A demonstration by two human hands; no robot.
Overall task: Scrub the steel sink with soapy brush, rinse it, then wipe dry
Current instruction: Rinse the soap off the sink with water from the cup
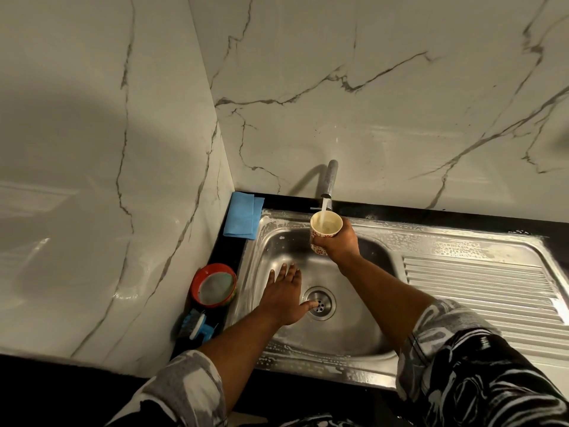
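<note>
Sink (323, 362) is at the rinse step, judging by the suds on its rim. Right hand (338, 241) grips cup (325, 224) under the running tap (330, 180). Left hand (283, 294) lies flat, fingers straight, on the basin floor, thumb at the drain (318, 303). Best: fill, pour along the rim and the drainboard (477, 288) right of the cup hand, sweep to the drain. Wall is close behind the tap. Bowl (214, 286) and brush (197, 326) crowd the tabletop left of the left hand, cloth (243, 218) beyond. Open room is rightward.
</note>
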